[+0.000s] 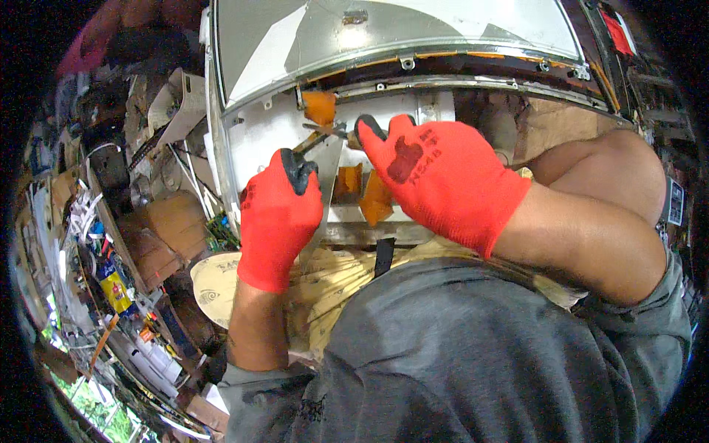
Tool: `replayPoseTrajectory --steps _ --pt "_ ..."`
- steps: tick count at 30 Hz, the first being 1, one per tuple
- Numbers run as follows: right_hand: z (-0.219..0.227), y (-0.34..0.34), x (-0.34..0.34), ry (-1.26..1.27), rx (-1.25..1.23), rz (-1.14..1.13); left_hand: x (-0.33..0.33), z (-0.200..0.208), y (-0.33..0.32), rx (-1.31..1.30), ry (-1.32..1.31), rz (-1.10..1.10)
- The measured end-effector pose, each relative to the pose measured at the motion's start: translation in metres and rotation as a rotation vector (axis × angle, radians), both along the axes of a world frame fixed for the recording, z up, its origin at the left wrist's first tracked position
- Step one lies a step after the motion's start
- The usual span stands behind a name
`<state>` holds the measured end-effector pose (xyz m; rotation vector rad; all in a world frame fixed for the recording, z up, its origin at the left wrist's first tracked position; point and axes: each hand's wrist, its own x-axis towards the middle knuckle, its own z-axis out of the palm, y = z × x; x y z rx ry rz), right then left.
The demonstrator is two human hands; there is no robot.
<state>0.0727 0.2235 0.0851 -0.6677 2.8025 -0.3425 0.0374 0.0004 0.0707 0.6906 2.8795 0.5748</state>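
Note:
Both my hands wear red gloves with black fingers. My left hand (279, 218) is closed in a fist around the lower end of a thin dark strip (307, 142), whose kind I cannot make out. My right hand (443, 177), further right, pinches a narrow tool with a brownish grip and a slim metal blade (325, 130). The blade points left and meets or crosses the strip's upper end. Just above lies an orange piece (320, 108). Between my hands are a second orange piece (349, 180) and a third orange piece (377, 201), partly behind my right hand.
A large framed grey-and-white panel (399, 29) spans the far side, its metal edge rail (443, 83) facing me. Beneath my hands is a white surface (258, 133). Cardboard (166, 229) and heaped scraps (111, 258) crowd the left. My bare knee (613, 166) is at right.

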Motion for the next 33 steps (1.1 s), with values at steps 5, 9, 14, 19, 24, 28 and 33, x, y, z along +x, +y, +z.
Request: replayPoseTrajectory --steps 5,9,14,19,24,28,33 --pt "-0.029 -0.003 -0.005 0.18 -0.159 -0.032 -0.001 0.005 0.003 -0.047 -0.074 0.05" --pt "-0.003 -0.003 0.001 0.117 -0.06 -0.04 0.003 0.003 0.007 -0.025 -0.055 0.069" --pt "-0.027 0.001 -0.007 0.171 -0.187 -0.026 0.002 0.004 0.01 -0.002 -0.057 0.051" --pt "-0.009 -0.001 0.004 0.172 -0.11 -0.027 0.002 0.008 0.01 -0.09 -0.043 0.067" --pt "-0.027 0.001 -0.007 0.084 -0.051 -0.002 0.0 0.002 0.009 -0.083 -0.013 0.05" --pt "-0.01 0.0 -0.002 0.094 -0.023 -0.015 0.002 0.006 0.009 -0.076 -0.066 0.089" --pt "-0.032 0.008 -0.008 0.156 -0.13 -0.018 0.0 0.002 0.009 -0.045 -0.033 0.039"
